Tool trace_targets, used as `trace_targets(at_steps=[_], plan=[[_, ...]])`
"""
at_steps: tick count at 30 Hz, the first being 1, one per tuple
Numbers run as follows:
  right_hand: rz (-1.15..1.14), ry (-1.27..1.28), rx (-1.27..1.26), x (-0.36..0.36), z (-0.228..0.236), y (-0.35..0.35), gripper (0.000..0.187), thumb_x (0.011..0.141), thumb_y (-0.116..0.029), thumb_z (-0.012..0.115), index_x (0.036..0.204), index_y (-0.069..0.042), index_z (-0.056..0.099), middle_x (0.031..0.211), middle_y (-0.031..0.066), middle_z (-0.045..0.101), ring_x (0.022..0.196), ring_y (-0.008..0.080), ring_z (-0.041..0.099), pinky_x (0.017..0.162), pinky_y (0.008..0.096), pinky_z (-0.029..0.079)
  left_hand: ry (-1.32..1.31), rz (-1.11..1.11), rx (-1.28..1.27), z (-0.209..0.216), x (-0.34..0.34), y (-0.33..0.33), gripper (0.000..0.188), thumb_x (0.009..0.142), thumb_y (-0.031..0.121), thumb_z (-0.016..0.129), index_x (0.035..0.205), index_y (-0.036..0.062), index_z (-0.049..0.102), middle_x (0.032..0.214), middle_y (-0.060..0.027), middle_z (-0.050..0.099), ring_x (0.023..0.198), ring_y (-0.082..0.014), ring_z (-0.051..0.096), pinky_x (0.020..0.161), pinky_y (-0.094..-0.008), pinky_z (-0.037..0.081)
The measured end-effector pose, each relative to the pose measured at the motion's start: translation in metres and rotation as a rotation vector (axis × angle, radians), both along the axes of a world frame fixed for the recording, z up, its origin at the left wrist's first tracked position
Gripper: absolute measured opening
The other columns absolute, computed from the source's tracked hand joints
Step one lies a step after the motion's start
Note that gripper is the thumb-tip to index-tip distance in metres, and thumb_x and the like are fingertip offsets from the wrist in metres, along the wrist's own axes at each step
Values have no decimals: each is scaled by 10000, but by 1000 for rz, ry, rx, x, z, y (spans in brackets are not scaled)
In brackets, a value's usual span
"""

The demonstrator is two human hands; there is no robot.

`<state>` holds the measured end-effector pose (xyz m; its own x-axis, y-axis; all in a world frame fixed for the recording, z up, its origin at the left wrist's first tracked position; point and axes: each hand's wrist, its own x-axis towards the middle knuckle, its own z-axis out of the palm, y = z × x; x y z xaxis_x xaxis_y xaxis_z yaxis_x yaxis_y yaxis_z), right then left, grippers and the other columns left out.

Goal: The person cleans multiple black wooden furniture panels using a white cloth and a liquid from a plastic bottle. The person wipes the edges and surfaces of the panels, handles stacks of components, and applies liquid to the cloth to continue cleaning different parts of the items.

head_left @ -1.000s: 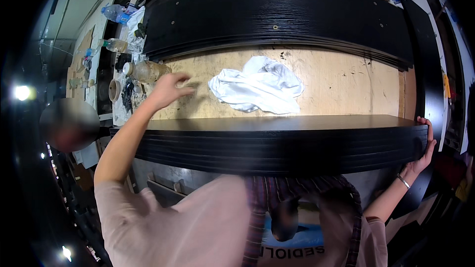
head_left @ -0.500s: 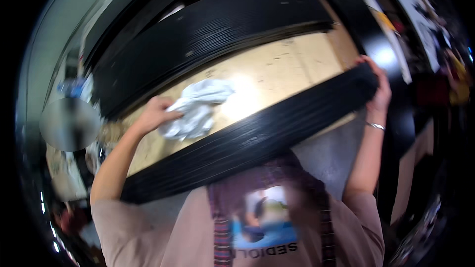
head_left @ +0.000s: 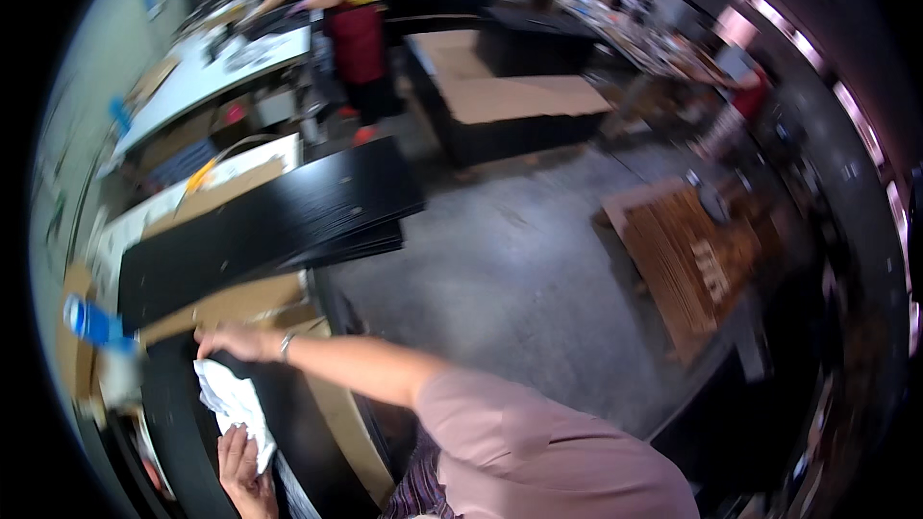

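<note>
My left hand (head_left: pixel 240 466) sits at the bottom left and grips a crumpled white cloth (head_left: pixel 231 404), which lies on a long black panel (head_left: pixel 178 423). My right hand (head_left: pixel 226 341), with a bracelet on its wrist, reaches across to the left. It rests at the far edge of that panel, just above the cloth and beside the plywood top (head_left: pixel 236 303). Motion blur hides whether its fingers clasp the edge. Beyond the plywood lies a stack of black panels (head_left: pixel 260 221).
A blue-capped bottle (head_left: pixel 91 322) stands at the left edge. A grey concrete floor (head_left: pixel 519 269) spreads to the right, with a stack of brown wooden slats (head_left: pixel 692 259) and cardboard-topped dark stacks (head_left: pixel 510 96). A person in a yellow shirt and red apron (head_left: pixel 351 10) works at a far bench.
The view has swung right, toward the floor. My left hand went from reaching for the cloth to gripping it. My right hand left the panel's end and now lies by the cloth.
</note>
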<state>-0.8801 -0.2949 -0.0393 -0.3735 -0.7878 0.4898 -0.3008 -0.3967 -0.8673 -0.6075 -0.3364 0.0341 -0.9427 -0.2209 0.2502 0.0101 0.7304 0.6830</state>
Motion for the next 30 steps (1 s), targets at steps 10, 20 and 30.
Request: trace_targets(at_steps=[10,20,30], plan=[[-81,-307,80,-2,-20,-31,623,1011,-584,445,911,-20,689,874,117,714,700,225,615,723,376,499,-297,-22,-26,33,-57,15,515,1022,148,567,1435,-124,424,1515,-260,422,1410,-330,413,1185,-419,312],[-132,-423,175,0,6,-4,676,925,-619,558,840,39,686,750,145,675,696,242,623,672,389,487,-401,-90,-28,54,-36,28,536,965,7,556,1468,-89,397,1531,-237,397,1416,-316,390,1171,-410,336],[68,-112,31,11,11,-22,324,956,-242,501,887,-158,807,1253,69,663,1231,258,557,1106,381,385,-59,29,-27,-13,16,-72,427,759,-45,684,1181,-42,623,1212,-183,642,1170,-325,599,1048,-395,436]])
